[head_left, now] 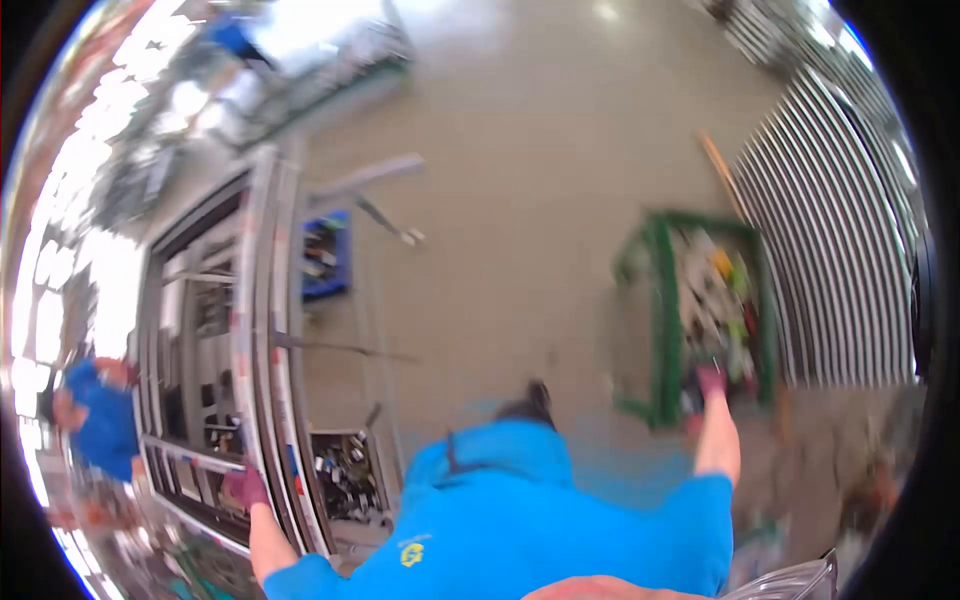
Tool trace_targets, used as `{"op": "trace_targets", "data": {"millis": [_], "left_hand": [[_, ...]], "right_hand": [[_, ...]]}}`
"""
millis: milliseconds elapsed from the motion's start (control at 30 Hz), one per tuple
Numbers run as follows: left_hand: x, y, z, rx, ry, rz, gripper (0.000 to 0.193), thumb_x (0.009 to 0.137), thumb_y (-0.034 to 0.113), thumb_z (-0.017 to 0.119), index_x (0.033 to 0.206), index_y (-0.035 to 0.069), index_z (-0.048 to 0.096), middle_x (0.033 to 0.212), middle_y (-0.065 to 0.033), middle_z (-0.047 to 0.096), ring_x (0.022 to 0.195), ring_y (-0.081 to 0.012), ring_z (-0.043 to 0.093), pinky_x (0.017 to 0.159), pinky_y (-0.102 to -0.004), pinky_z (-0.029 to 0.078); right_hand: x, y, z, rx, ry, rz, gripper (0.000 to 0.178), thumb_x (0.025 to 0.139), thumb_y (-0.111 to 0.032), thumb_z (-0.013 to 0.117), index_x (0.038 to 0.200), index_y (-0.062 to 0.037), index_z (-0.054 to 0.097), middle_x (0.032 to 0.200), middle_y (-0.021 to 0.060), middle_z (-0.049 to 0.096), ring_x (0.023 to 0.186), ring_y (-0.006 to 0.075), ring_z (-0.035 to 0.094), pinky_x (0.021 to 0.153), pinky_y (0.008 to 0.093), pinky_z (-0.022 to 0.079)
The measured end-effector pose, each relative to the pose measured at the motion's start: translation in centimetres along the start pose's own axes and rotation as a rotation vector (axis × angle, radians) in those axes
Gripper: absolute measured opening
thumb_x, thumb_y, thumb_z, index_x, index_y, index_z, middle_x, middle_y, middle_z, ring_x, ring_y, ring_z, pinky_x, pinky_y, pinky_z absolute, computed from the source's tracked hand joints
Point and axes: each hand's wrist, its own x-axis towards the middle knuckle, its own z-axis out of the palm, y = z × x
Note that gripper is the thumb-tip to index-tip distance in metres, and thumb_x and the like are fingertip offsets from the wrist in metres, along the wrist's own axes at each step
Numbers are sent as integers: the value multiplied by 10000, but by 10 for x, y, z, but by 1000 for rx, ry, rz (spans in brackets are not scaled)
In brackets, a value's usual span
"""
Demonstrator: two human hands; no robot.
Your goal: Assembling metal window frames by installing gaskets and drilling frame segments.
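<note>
My left hand (246, 488), in a dark maroon glove, rests on the edge of a long metal frame (262, 300) with several rails, and its fingers seem closed around that edge. My right hand (712, 380), also gloved, reaches out to the near end of a green-framed cart (661, 320) filled with mixed small items. Motion blur hides whether that hand holds anything. My blue shirt (520, 520) fills the lower middle of the view.
A blue crate (326, 255) and a grey bin of dark parts (345, 478) stand beside the frame. A striped metal rack (840, 260) lines the right. Another person in blue (100, 420) is at the far left, one more (235, 40) far off.
</note>
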Motion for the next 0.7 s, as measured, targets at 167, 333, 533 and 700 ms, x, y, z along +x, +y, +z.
{"op": "trace_targets", "data": {"millis": [167,333,533,700], "left_hand": [[17,41,-70,152,-18,65,900,949,562,669,1594,-2,393,1554,-286,517,1450,-426,499,1203,-508,407],[31,87,-85,85,-82,-100,929,927,630,676,1590,37,406,1564,-278,505,1452,-422,500,1192,-512,419],[35,86,-80,87,-159,-101,945,903,703,653,1505,-9,494,1422,-312,624,1314,-417,631,1114,-482,493],[47,133,-109,-26,-288,-50,776,891,662,629,1258,-17,716,1264,-284,717,1197,-433,689,1058,-483,527]], "right_hand": [[48,-79,75,78,-419,178,390,1011,-316,555,1326,-161,725,1442,184,641,1346,372,599,1121,505,473],[44,-151,45,269,-293,349,519,862,-198,760,1323,2,631,1353,282,662,1271,452,634,1055,501,530],[81,-209,-31,319,-127,363,634,873,-167,773,1448,-15,555,1393,259,654,1289,426,624,1074,493,512],[140,-335,-31,468,-253,-32,470,826,-139,729,1256,31,646,1030,219,746,933,378,730,862,477,570]]}}
